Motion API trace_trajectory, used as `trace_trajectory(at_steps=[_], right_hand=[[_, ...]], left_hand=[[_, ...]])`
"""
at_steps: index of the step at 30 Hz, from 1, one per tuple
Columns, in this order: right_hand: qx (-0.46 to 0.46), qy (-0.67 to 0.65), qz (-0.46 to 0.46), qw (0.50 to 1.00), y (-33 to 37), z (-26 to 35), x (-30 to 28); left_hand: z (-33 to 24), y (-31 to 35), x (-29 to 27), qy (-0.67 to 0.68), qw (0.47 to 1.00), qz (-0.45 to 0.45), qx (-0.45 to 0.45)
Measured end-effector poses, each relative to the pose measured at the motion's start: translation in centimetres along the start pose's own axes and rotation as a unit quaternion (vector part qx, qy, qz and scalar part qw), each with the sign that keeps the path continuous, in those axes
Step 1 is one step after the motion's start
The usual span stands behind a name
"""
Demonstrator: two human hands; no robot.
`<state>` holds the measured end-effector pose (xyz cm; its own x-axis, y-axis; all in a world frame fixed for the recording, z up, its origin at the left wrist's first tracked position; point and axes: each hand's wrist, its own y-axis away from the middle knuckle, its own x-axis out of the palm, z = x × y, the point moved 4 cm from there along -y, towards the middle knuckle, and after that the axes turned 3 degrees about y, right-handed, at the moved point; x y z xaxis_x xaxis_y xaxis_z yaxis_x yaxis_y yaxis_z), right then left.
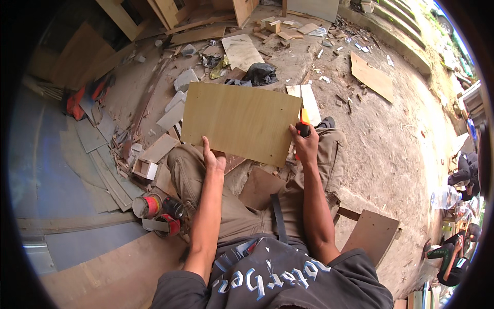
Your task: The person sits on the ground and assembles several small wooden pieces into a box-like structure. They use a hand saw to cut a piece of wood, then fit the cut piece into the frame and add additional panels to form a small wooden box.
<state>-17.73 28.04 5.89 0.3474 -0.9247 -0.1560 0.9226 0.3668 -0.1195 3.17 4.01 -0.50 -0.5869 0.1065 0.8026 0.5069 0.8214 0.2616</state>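
A rectangular light-wood plywood board [239,122] is held up over my lap, its broad face toward me. My left hand [214,158] grips its lower left edge, thumb on the face and the fingers mostly hidden behind. At the lower right edge, my right hand [306,143] is closed around an orange-and-black tool [304,117] whose exact kind I cannot make out. That hand also touches the board's edge. A few small dark spots mark the board near its right side.
Tins [148,206] stand by my left knee, near a small wooden box [145,168]. Scrap boards and a black plastic bag [261,74] lie ahead. A loose panel [371,77] rests far right, another board [371,236] beside my right hip. Two people sit at the far right.
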Motion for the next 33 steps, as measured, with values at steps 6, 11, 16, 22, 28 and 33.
trace_trajectory(at_steps=[6, 11, 16, 22, 28, 33], right_hand=[[0.024, 0.009, -0.034, 0.999, -1.6, -2.5, -1.4], [0.062, 0.058, -0.012, 0.996, -1.3, -4.1, -1.1], [0.105, 0.086, 0.06, 0.989, -0.7, -3.9, -0.4], [0.117, 0.071, 0.083, 0.987, 0.1, -4.1, 1.2], [0.104, 0.059, 0.068, 0.991, -0.1, -4.0, 0.9], [0.113, 0.05, 0.051, 0.991, -0.2, -4.7, 0.9]], left_hand=[[-1.0, 0.9, 2.3, -0.064, 0.993, 0.07, -0.073], [-1.1, 0.4, 2.3, -0.077, 0.995, -0.002, -0.064], [-1.2, 0.1, 1.5, -0.052, 0.991, -0.106, -0.061], [-1.5, -0.4, -0.5, -0.006, 0.989, -0.14, -0.057], [-1.3, -1.0, -0.6, 0.006, 0.989, -0.122, -0.086], [-1.2, -0.7, 0.2, 0.019, 0.985, -0.135, -0.102]])
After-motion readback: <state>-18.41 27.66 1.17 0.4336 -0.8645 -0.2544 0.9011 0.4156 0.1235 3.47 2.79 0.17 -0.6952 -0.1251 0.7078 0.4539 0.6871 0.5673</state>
